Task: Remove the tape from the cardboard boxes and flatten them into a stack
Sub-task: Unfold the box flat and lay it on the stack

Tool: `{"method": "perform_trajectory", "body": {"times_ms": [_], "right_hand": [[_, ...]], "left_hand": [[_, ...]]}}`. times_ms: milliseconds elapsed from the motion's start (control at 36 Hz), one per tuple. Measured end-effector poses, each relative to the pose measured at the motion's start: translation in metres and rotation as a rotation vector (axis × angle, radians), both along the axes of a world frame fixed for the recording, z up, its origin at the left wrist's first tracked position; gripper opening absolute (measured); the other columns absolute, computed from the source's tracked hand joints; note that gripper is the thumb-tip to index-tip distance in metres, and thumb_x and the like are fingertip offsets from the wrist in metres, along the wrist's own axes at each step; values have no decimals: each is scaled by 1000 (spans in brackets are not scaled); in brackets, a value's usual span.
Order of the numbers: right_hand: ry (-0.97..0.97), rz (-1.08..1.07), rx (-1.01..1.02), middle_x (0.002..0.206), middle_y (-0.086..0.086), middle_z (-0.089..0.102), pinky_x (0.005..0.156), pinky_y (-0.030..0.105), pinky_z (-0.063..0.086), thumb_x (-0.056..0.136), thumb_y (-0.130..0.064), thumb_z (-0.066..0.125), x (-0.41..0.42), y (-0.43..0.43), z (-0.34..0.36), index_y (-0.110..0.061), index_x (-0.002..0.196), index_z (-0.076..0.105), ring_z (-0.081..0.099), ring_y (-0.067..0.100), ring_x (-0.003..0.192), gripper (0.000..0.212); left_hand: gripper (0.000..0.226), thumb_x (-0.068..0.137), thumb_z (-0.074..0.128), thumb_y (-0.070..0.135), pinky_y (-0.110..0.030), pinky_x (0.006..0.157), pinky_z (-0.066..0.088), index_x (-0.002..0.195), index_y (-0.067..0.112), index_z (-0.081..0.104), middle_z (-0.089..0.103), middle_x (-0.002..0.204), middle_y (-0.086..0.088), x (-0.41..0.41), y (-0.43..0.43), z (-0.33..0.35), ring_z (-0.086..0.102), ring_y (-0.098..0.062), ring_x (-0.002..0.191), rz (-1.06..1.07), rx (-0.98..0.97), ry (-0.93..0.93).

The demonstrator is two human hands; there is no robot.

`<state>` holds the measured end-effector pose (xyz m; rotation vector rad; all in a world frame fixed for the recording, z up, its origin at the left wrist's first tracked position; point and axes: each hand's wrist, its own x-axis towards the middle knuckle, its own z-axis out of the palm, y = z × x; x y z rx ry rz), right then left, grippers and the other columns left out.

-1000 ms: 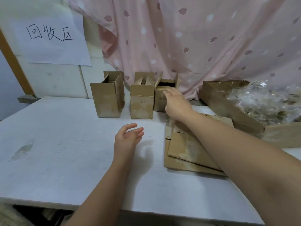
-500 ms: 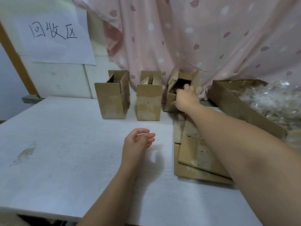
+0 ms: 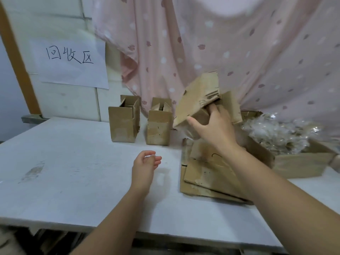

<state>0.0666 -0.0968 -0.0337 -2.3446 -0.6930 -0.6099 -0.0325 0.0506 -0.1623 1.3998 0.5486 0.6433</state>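
My right hand (image 3: 214, 126) grips a small cardboard box (image 3: 197, 97) lifted off the table and tilted, thumb on its side and fingers inside the open end. Two more small open boxes stand upright at the back of the white table (image 3: 64, 162): the left box (image 3: 123, 122) and the middle box (image 3: 159, 126). A stack of flattened cardboard (image 3: 206, 173) lies under my right forearm. My left hand (image 3: 146, 163) hovers over the table with fingers loosely curled, holding nothing.
A large open cardboard box (image 3: 301, 161) at the right holds crumpled clear tape (image 3: 277, 132). A pink patterned curtain (image 3: 211, 45) hangs behind the boxes. A paper sign (image 3: 70, 61) with handwriting is fixed to the wall at the left.
My right hand has taken hold of the rightmost small box and raised it off the table, tilting it. The left hand has barely moved.
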Motion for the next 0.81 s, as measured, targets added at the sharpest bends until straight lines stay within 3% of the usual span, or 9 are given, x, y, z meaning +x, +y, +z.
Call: {"method": "perform_trajectory", "body": {"times_ms": [111, 222, 333, 417, 528, 611, 694, 750, 806], "right_hand": [[-17, 93, -73, 117, 1, 53, 93, 35, 35, 80, -73, 44, -37, -11, -3, -25, 125, 55, 43, 21, 117, 67], [-62, 207, -158, 100, -6, 49, 80, 30, 35, 74, -70, 44, -63, -9, -20, -23, 108, 60, 43, 17, 105, 60], [-244, 433, -47, 90, -3, 50, 71, 28, 36, 73, -61, 45, -89, 0, -35, -14, 96, 64, 44, 16, 92, 56], [-260, 590, -9, 91, -7, 49, 78, 11, 30, 77, -53, 46, -106, 9, -43, -13, 98, 65, 37, 7, 91, 49], [-174, 737, 21, 103, -5, 53, 94, 14, 27, 85, -49, 43, -114, 21, -65, -10, 105, 66, 38, 8, 107, 50], [-131, 735, -27, 128, 3, 53, 111, 29, 17, 92, -55, 33, -118, 27, -86, -7, 112, 69, 26, 16, 131, 63], [-107, 620, 8, 138, 1, 44, 113, 34, 10, 93, -55, 25, -126, 29, -94, -8, 98, 75, 16, 11, 135, 69], [-58, 559, 107, 134, 1, 43, 113, 29, 11, 92, -46, 30, -132, 31, -93, -4, 88, 76, 19, 7, 131, 62], [27, 504, 238, 127, -4, 35, 105, 5, 9, 94, -35, 39, -138, 32, -89, -6, 99, 71, 21, -13, 119, 42]], "left_hand": [[16, 97, 44, 22, -32, 89, 51, 101, 22, 59, 69, 101, -7, -17, -8, 6, 65, -19, 94, 3, 3, -20], [26, 100, 38, 33, -34, 92, 47, 116, 20, 54, 62, 116, -3, -47, -12, 16, 58, -18, 104, 101, 42, -89], [37, 98, 32, 46, -32, 103, 38, 129, 31, 46, 49, 133, 7, -81, -3, 30, 44, -12, 123, 194, 198, -144], [57, 87, 36, 65, -30, 102, 36, 135, 34, 40, 44, 138, 9, -106, 7, 40, 39, -8, 128, 204, 346, -157], [40, 90, 48, 45, -10, 83, 42, 128, 38, 41, 51, 119, 22, -129, 11, 53, 49, 8, 108, 188, 328, -202], [35, 92, 54, 37, -21, 84, 44, 126, 31, 48, 54, 118, 12, -137, 15, 53, 51, -5, 107, 262, 362, -135], [27, 93, 53, 37, -23, 77, 44, 118, 27, 51, 55, 114, 10, -140, 21, 50, 52, -9, 102, 301, 364, -72], [19, 93, 52, 37, -27, 73, 45, 105, 22, 55, 59, 103, 8, -142, 24, 48, 54, -11, 95, 319, 361, -52], [22, 92, 54, 37, -28, 66, 43, 90, 15, 55, 60, 89, 5, -143, 26, 47, 55, -13, 85, 333, 363, -46]]}}
